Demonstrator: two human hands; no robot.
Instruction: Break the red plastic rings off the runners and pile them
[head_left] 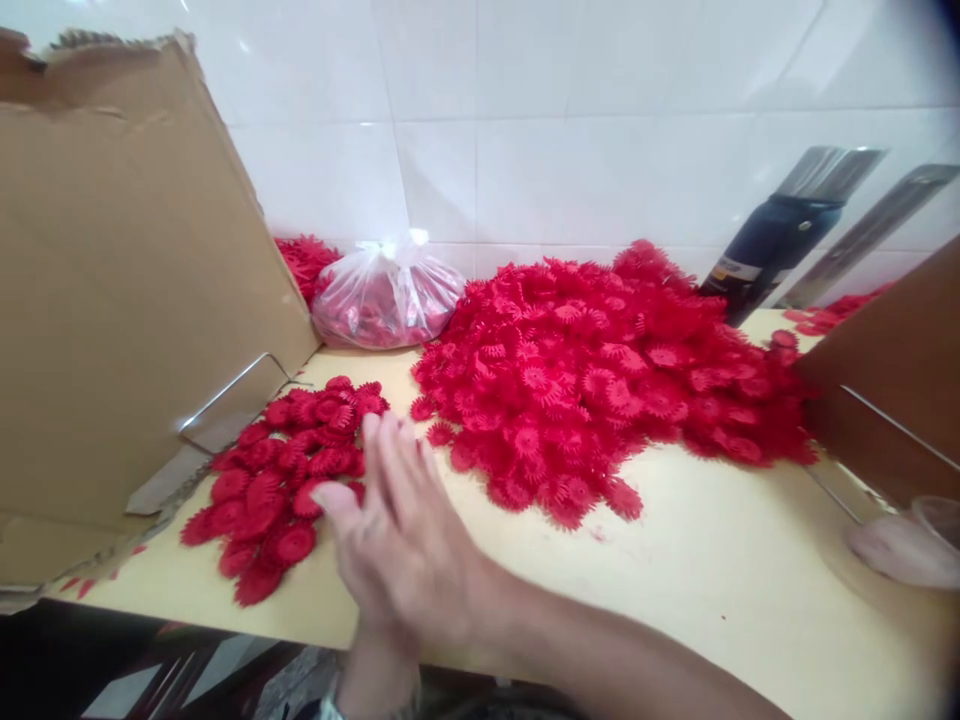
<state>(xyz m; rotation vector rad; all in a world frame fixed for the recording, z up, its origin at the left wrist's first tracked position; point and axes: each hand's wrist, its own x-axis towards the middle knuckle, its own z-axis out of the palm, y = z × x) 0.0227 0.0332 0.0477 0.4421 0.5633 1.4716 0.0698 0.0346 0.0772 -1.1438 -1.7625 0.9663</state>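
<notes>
My right hand [431, 560] lies palm to palm against my left hand [367, 560], low in the middle of the head view. The fingers are straight, close together and tilted up and forward. Most of my left hand is covered by the right; its thumb sticks out to the left. Whatever may be between the palms is hidden. Just left of the hands, a small heap of cupped red paper-like flowers [262, 490] rests on the table. Beyond them to the right spreads a large heap of red toothed flower pieces [577, 380].
On the pale table [675, 560], a tied clear bag [390, 300] of red pieces stands against the tiled wall. A cardboard panel [135, 300] rises at left, another [892, 380] at right. A dark flask [780, 240] leans at the back right. A clear cup [937, 520] stands at the right edge.
</notes>
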